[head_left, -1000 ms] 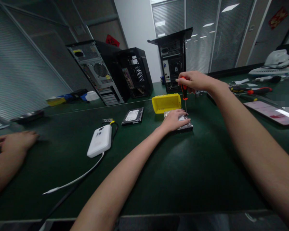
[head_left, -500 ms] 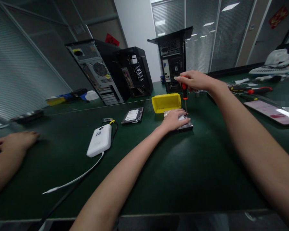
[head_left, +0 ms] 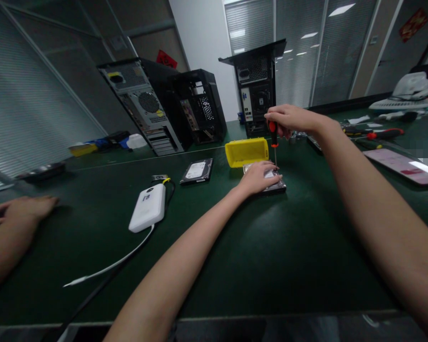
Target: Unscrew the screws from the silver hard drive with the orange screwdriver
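My left hand (head_left: 258,175) rests over a hard drive (head_left: 277,186) on the green table, its fingers spread across the top and holding the drive down. My right hand (head_left: 285,118) is closed round the handle of a red and black screwdriver (head_left: 274,135). The screwdriver stands upright, its shaft reaching down to the far right part of the drive, beside my left fingertips. The exact spot under its tip is too small to make out. Just behind the drive is a yellow plastic tray (head_left: 247,152), tilted with its hollow side toward me. A second hard drive (head_left: 197,171) lies to the left.
A white power bank (head_left: 148,208) with a white cable lies left of my forearm. Computer cases (head_left: 157,104) stand along the back. At right are a pink-screened tablet (head_left: 403,165) and red-handled pliers (head_left: 385,134). Another person's hand (head_left: 32,209) rests at the left edge.
My right fingers have shifted on the screwdriver handle; the fingertip that stuck out to the left is drawn in closer. My left hand and the drive have stayed in place.
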Demonstrator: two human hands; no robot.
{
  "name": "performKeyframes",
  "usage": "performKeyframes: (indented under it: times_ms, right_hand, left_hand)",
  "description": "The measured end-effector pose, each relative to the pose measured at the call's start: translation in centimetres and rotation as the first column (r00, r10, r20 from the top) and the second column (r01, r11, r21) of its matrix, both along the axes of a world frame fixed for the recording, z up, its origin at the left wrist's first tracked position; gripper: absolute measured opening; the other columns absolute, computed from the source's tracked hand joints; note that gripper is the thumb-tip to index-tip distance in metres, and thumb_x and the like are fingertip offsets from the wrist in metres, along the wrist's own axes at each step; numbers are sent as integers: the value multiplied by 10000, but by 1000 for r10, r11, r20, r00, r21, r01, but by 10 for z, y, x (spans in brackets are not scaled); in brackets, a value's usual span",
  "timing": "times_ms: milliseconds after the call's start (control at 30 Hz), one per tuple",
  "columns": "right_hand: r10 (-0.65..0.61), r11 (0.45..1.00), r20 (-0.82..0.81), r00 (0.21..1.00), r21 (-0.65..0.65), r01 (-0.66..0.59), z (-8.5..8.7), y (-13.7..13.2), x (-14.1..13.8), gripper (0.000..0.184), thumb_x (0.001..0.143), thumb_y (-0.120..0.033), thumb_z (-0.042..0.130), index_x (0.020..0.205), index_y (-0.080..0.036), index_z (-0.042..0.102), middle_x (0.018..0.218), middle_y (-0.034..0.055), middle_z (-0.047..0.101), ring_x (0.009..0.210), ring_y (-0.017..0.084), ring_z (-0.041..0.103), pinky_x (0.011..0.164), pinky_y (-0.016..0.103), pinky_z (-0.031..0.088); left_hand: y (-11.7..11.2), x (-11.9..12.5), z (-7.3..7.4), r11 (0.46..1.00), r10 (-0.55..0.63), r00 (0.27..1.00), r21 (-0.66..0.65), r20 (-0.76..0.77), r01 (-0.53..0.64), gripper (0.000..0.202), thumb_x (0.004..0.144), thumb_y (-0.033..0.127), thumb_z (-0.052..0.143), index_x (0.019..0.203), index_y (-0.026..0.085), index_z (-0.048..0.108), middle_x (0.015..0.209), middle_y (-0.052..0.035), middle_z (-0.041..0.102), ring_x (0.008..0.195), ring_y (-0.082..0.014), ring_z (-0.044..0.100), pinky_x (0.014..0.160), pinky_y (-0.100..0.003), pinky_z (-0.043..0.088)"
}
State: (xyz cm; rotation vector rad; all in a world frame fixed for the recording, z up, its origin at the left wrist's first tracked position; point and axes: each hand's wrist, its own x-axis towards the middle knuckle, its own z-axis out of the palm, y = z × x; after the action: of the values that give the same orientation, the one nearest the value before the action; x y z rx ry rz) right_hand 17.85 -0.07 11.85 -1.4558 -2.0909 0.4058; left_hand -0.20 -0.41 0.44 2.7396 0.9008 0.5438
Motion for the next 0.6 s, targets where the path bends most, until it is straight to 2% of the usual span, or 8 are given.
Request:
performKeyframes:
  times_ms: [233, 600]
  right_hand:
    - [21, 1000, -1, 1000, 20, -21, 3, -4, -1, 376, 866, -536, 455, 871, -186, 593, 637, 45, 619, 549, 161, 576, 551, 291, 460]
    - [-10, 997, 38, 999, 75, 7, 6, -7, -2, 400, 809, -571, 535, 851, -187, 637, 761, 62, 664, 634, 168, 619, 547, 274, 445]
  left_hand:
    - [1, 0, 0, 1000, -12, 1000, 10, 4, 12, 423, 872, 453, 506, 1140, 156, 647, 1276, -98, 584, 1162, -220, 542, 1033, -385, 393]
    - [-1, -1, 0, 1000, 7, 1000, -5, 7, -7, 419, 869, 455, 510, 1150, 172, 639, 1297, -92, 570, 1164, -230, 544, 1023, -410, 398]
